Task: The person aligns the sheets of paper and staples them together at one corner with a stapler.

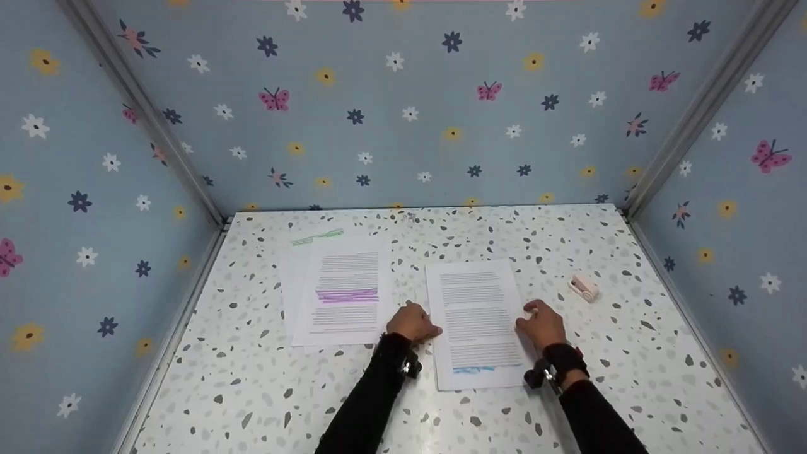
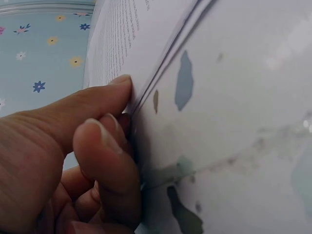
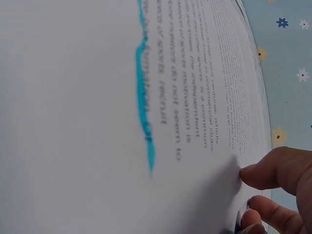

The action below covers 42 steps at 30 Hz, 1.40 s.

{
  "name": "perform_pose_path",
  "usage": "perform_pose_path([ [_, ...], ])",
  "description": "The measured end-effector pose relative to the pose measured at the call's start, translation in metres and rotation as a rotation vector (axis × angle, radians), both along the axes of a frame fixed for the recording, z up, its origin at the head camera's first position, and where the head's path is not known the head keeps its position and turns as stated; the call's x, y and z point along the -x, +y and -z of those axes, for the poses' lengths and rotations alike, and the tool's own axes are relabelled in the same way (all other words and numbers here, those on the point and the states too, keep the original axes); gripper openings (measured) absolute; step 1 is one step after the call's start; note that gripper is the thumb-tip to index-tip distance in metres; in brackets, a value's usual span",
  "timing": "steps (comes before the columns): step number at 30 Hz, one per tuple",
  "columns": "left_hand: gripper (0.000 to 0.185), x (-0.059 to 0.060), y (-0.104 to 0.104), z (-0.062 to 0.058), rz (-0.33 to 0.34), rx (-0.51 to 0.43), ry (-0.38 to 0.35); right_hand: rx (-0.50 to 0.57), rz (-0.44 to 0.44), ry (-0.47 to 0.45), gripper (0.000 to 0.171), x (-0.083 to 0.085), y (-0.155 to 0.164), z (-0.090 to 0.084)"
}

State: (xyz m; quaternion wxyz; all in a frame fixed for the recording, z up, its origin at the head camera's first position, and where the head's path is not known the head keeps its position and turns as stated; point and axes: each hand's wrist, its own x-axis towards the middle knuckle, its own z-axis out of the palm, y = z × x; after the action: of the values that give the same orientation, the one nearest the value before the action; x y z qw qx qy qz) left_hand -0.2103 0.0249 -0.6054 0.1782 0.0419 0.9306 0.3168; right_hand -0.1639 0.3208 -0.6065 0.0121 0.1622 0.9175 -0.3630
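Note:
A stack of printed sheets (image 1: 477, 302) with a blue highlighter mark near its bottom lies between my two hands. My left hand (image 1: 413, 323) pinches the stack's left edge; in the left wrist view the thumb (image 2: 105, 100) presses on top, and the layered sheet edges show beside it. My right hand (image 1: 545, 325) holds the opposite edge. The right wrist view has the right thumb (image 3: 263, 170) at the paper's rim, with the other fingers partly hidden below it. Blue highlighter (image 3: 143, 92) crosses the last lines of text.
More loose sheets (image 1: 347, 271) lie overlapped at the left, with purple and green highlighter marks. A small pale pink device (image 1: 584, 288), its kind unclear, sits to the right of the stack. Flower-patterned walls (image 1: 403, 113) border the speckled tabletop (image 1: 265, 384) at the back and sides.

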Motion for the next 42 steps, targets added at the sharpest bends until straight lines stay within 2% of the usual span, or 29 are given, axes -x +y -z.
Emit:
perform_pose_path([
  [7, 0.03, -0.002, 0.0, -0.005, -0.007, -0.016, -0.031, 0.008, -0.003, -0.012, 0.034, 0.001, 0.0, 0.001],
  [16, 0.035, -0.003, -0.002, -0.008, 0.028, -0.036, 0.021, 0.021, 0.004, -0.039, 0.035, 0.003, 0.0, -0.004],
  [22, 0.033, -0.005, -0.004, -0.01, 0.021, -0.035, 0.034, 0.047, 0.01, -0.046, 0.034, 0.002, 0.001, -0.006],
  [29, 0.029, -0.004, -0.012, -0.014, -0.003, -0.112, 0.04, 0.114, 0.005, -0.034, 0.036, -0.001, -0.002, -0.016],
  [34, 0.023, 0.003, -0.03, -0.026, -0.057, -0.154, 0.072, 0.118, -0.026, 0.011, 0.04, 0.01, -0.015, -0.029],
  [38, 0.02, 0.016, -0.047, -0.037, -0.124, -0.153, 0.105, 0.161, -0.066, 0.048, 0.039, 0.024, -0.035, -0.042],
  [42, 0.02, 0.032, -0.069, -0.046, -0.198, -0.121, 0.124, 0.251, -0.09, 0.052, 0.037, 0.04, -0.068, -0.053],
])
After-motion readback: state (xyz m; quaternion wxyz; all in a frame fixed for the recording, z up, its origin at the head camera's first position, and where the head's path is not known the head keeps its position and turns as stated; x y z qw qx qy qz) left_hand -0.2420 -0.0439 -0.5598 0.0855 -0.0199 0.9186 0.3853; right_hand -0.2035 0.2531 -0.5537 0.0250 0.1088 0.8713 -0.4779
